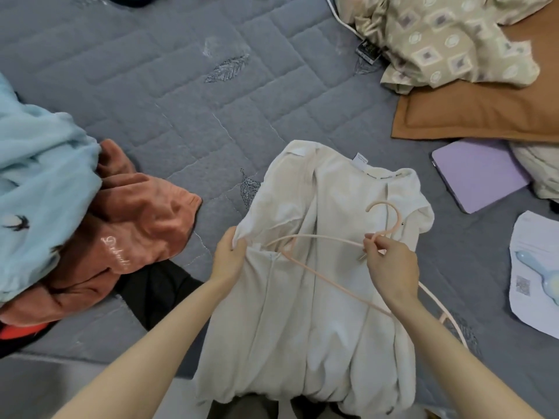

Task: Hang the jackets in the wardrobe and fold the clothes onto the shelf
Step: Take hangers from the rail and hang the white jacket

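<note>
**Cream jacket meets its hanger on a crowded bed**

A grey quilted bed cover (pixel 181 86) fills the scene beneath both hands. On it, directly under and between the hands, lies a cream jacket (pixel 317 297), collar pointing away from the person and its lower part bunched near the forearms.

Well to the left of the left hand (pixel 228 255) a pale blue fleece garment (pixel 39 176) is heaped partly over a rust-orange garment (pixel 136 219), with a black garment (pixel 157 288) just below that hand's wrist. Far beyond the right hand (pixel 390 264), a patterned beige cloth (pixel 447 34) is crumpled on a brown pillow (pixel 469 116). To that hand's upper right sits a flat lilac object (pixel 478 173), possibly a closed laptop, and to its right a white printed sheet (pixel 532 267).

The left hand grips a fold of the jacket's shoulder, fingers curled into the fabric. The right hand pinches the neck of a pink hanger (pixel 384 219) between thumb and fingertips, just below the hook. One hanger arm reaches across to the left hand and touches the jacket; the other passes under the right wrist.
</note>
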The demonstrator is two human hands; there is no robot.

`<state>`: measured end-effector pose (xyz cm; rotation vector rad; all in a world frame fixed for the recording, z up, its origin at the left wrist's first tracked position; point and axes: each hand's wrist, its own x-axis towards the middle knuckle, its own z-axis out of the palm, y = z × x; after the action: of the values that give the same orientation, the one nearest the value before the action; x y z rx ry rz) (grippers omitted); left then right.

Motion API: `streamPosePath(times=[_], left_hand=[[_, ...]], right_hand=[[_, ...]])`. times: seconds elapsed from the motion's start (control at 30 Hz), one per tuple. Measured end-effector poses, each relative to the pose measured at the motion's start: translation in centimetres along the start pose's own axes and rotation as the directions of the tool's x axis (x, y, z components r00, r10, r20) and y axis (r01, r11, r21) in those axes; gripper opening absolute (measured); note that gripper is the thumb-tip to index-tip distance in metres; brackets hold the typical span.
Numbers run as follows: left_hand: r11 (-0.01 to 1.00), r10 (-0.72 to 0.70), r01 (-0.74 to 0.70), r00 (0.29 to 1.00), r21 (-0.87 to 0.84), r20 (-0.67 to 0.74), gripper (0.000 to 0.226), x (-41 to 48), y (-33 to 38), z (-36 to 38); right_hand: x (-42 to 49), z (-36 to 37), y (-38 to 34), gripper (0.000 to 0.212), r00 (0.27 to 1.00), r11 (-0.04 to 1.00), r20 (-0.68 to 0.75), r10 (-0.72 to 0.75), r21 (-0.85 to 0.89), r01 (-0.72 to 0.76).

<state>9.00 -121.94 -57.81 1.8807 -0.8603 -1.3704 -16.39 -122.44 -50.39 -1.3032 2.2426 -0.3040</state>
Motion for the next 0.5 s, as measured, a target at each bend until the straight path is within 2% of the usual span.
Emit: streamPosePath(times=[0.17, 0.27, 0.3, 0.37, 0.43, 0.5], left_hand=[[0.984, 0.149, -0.169, 0.956, -0.058, -0.254, 0.029, -4.5, 3.5, -3.1], [0.965, 0.244, -0.261, 0.934, -0.033, -0.262, 0.034, -6.9, 5.5, -3.4], [0.961, 0.265, -0.276, 0.942, -0.028, -0.204, 0.035, -7.7, 5.8, -2.7], [0.966, 0.257, -0.257, 0.966, 0.011, 0.017, 0.029, -9.3, 5.8, -0.1], [0.975, 0.18, -0.207, 0.951, 0.084, 0.251, 0.019, -10.3, 4.8, 2.7], [0.987, 0.056, -0.106, 0.93, 0.118, 0.363, 0.024, -10.7, 3.0, 4.8]], right_hand=[[-0.5, -0.1, -2.1, 0.023, 0.999, 0.999, 0.005, -0.049, -0.01, 0.049], [-0.6, 0.9, -2.8, 0.019, 0.987, 0.989, 0.15, -0.054, 0.141, 0.033], [-0.4, 1.4, -3.0, 0.018, 0.978, 0.98, 0.203, -0.046, 0.198, 0.005], [0.5, 2.2, -3.2, 0.017, 0.963, 0.952, 0.269, -0.026, 0.299, -0.058], [1.7, 2.6, -2.8, 0.017, 0.955, 0.93, 0.296, -0.007, 0.353, -0.103], [2.8, 2.6, -1.5, 0.017, 0.945, 0.925, 0.328, -0.002, 0.36, -0.123]])
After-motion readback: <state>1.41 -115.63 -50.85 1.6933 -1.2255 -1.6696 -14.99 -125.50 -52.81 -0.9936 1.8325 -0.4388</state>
